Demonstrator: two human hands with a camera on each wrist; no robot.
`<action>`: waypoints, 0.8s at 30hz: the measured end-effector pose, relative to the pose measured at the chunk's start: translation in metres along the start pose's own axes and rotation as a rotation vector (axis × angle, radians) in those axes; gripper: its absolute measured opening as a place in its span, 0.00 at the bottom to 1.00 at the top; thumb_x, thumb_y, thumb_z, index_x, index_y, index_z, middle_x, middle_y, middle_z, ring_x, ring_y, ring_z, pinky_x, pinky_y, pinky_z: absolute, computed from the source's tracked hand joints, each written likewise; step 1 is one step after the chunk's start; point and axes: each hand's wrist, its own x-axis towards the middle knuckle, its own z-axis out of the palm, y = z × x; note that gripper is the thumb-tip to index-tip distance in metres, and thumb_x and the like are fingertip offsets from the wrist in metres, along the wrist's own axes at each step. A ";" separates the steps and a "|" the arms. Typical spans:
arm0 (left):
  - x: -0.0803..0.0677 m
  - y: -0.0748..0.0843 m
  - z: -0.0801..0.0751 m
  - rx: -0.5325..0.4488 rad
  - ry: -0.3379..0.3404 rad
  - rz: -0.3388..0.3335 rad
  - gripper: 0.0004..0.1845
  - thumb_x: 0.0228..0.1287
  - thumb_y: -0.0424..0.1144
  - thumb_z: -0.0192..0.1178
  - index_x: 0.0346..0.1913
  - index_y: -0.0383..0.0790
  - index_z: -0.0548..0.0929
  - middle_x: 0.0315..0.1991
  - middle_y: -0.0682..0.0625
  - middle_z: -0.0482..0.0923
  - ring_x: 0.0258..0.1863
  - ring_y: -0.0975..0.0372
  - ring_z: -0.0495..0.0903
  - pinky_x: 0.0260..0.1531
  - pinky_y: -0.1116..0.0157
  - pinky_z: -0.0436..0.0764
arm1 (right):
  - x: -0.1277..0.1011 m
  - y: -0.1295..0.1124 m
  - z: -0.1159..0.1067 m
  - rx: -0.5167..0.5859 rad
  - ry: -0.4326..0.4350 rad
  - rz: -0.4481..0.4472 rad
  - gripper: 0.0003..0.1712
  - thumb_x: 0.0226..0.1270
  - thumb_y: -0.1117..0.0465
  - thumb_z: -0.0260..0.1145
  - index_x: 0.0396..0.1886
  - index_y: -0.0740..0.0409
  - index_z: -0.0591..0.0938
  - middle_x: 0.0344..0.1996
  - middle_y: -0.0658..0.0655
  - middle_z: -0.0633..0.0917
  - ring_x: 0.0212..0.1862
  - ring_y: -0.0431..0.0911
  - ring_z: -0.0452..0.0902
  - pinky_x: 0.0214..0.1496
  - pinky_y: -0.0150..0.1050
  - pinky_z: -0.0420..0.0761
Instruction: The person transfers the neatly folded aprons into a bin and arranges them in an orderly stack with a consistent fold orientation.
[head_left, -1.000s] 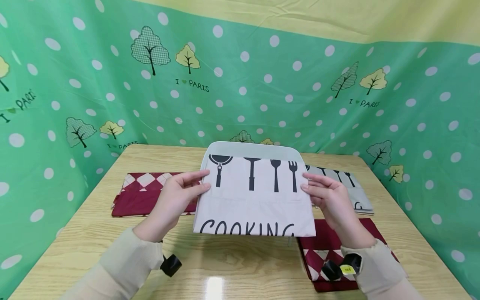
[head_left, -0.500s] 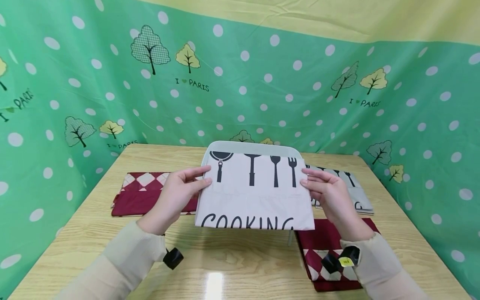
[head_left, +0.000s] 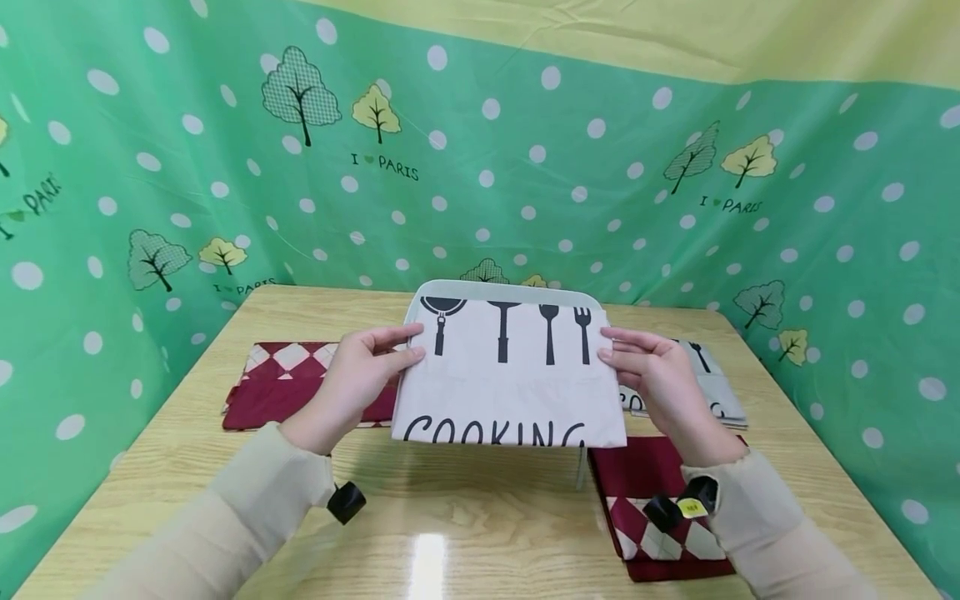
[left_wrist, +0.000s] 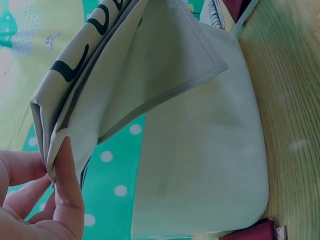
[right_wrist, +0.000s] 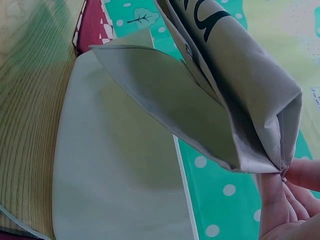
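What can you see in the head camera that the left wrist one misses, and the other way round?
Only the head view shows the right hand, the fork print and the readable word COOKING on the held cloth.

Only the left wrist view shows the loose flap under that cloth and the broad top of the pale stand.

Both show the left hand pinching the cloth, the wooden table and the green dotted curtain.

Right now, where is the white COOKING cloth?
In the head view, the white cloth is at centre, held between the left hand and right hand, over the pale stand.
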 end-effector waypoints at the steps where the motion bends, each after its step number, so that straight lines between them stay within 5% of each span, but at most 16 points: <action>1: 0.001 0.001 0.000 0.005 0.001 0.004 0.23 0.69 0.34 0.61 0.66 0.39 0.76 0.66 0.41 0.74 0.55 0.55 0.79 0.51 0.68 0.83 | 0.001 -0.001 0.000 -0.002 0.000 0.001 0.13 0.66 0.69 0.67 0.41 0.46 0.89 0.31 0.46 0.89 0.35 0.37 0.86 0.38 0.29 0.86; 10: 0.011 0.008 0.002 0.063 0.009 0.014 0.22 0.69 0.36 0.61 0.65 0.41 0.78 0.65 0.43 0.75 0.50 0.57 0.80 0.44 0.72 0.84 | 0.010 -0.005 -0.003 -0.026 0.013 0.035 0.12 0.66 0.67 0.68 0.45 0.48 0.88 0.32 0.45 0.88 0.36 0.36 0.85 0.38 0.28 0.86; 18: 0.019 0.013 0.001 0.110 0.003 0.039 0.22 0.70 0.36 0.59 0.66 0.42 0.77 0.65 0.42 0.75 0.48 0.56 0.79 0.40 0.74 0.81 | 0.021 -0.010 -0.003 -0.081 -0.002 0.044 0.27 0.67 0.66 0.67 0.65 0.66 0.75 0.35 0.45 0.88 0.38 0.37 0.85 0.41 0.29 0.86; 24: 0.026 0.016 0.002 0.113 -0.007 0.031 0.22 0.71 0.35 0.59 0.67 0.41 0.76 0.65 0.42 0.74 0.43 0.57 0.79 0.38 0.73 0.83 | 0.031 -0.012 -0.002 -0.171 0.001 0.067 0.29 0.69 0.65 0.65 0.68 0.66 0.72 0.38 0.44 0.85 0.39 0.36 0.84 0.42 0.28 0.85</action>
